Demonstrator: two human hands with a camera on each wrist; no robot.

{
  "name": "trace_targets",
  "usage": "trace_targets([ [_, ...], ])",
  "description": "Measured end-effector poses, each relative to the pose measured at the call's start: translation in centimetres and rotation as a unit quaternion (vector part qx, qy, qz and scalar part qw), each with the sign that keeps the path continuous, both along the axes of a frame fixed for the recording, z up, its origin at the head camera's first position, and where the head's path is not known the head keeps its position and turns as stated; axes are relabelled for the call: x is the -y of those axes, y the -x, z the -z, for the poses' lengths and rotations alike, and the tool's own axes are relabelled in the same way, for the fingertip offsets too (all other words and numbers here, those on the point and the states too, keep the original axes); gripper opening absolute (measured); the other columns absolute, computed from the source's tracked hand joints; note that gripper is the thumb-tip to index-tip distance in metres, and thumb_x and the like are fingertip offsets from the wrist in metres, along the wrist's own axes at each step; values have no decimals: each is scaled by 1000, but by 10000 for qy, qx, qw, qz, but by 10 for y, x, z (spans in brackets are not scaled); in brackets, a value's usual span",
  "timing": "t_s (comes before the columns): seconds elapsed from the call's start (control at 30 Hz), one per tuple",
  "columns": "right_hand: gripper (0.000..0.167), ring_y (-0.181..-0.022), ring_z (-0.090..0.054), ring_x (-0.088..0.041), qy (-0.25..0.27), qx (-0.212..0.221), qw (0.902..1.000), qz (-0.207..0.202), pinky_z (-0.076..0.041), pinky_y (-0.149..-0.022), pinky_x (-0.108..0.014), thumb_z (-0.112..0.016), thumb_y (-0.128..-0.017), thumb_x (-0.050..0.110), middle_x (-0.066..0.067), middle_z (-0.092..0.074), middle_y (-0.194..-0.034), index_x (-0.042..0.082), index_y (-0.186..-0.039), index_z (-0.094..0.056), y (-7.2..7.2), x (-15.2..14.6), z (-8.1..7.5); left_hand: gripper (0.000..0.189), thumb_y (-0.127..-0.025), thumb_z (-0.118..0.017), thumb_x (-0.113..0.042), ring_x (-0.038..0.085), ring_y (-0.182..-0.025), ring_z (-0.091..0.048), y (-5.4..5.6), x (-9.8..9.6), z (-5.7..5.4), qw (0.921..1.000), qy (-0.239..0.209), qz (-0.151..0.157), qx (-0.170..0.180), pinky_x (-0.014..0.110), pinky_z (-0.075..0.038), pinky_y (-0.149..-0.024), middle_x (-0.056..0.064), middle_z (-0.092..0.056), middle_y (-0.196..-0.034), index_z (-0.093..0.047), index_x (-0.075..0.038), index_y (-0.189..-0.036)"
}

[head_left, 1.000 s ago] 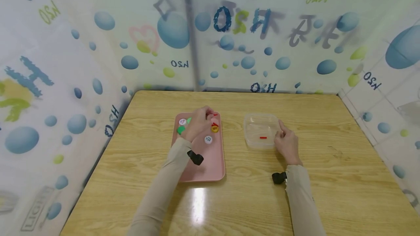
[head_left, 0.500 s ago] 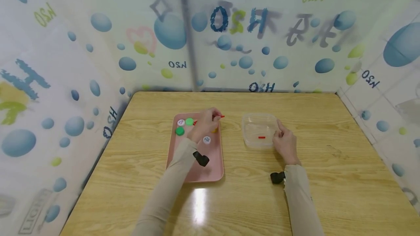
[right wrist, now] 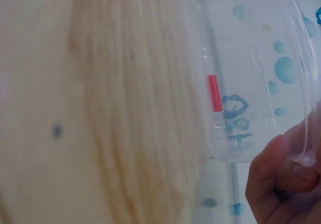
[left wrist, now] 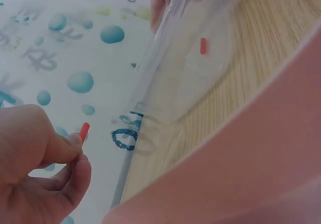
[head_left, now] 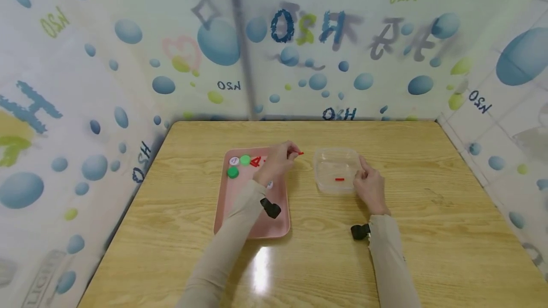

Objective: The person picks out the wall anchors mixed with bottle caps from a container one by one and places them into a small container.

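My left hand (head_left: 276, 163) is above the right edge of a pink tray (head_left: 267, 227). Its thumb and fingertips pinch a short red stick (left wrist: 85, 131), one end poking out past them. To the right, a clear plastic container (head_left: 324, 169) sits on the table, with a similar red piece (head_left: 339, 179) lying inside. My right hand (head_left: 370, 188) grips this container's right rim between thumb and fingers. At the tray's far left lie a white cap (head_left: 233, 161), a light green cap (head_left: 245, 160) and a darker green cap (head_left: 232, 172), next to several red pieces (head_left: 255, 161).
A wooden table (head_left: 325, 251) carries both tray and container, a strip of bare wood between them. Another white cap (head_left: 270, 185) is partly covered by my left wrist. A patterned curtain (head_left: 291, 80) stands behind the table and along both sides.
My left hand has come away from the tray's far end and moved right toward the container, carrying the red stick. The right hand keeps its grip on the rim.
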State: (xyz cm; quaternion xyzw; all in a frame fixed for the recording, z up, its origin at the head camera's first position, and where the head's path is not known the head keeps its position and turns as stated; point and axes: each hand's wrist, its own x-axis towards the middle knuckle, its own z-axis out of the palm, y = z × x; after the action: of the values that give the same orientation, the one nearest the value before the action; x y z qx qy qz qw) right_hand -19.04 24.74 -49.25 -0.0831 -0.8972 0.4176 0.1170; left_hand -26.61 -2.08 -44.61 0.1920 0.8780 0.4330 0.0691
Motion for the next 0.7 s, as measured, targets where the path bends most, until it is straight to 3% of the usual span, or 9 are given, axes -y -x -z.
trace_targets([
  [0.37, 53, -50, -25, -8, 99, 79, 9999, 57, -27, -48, -26, -45, -98, 8, 5, -31, -57, 4, -151, -45, 0, -2, 1, 12, -103, -57, -10, 17, -82, -55, 1, -29, 0, 9991, 67, 410, -36, 22, -46, -69, 17, -69, -107, -65, -4, -109],
  [0.7, 53, -49, -24, -8, 123, -34, 9999, 28, -27, -48, -28, -45, -98, 6, 8, -28, -53, 4, -150, -47, 1, -2, 2, 11, -102, -58, -8, 18, -85, -56, -3, -49, -3, 9981, 125, 598, -19, 21, -49, -74, 8, -67, -103, -66, -5, -109],
])
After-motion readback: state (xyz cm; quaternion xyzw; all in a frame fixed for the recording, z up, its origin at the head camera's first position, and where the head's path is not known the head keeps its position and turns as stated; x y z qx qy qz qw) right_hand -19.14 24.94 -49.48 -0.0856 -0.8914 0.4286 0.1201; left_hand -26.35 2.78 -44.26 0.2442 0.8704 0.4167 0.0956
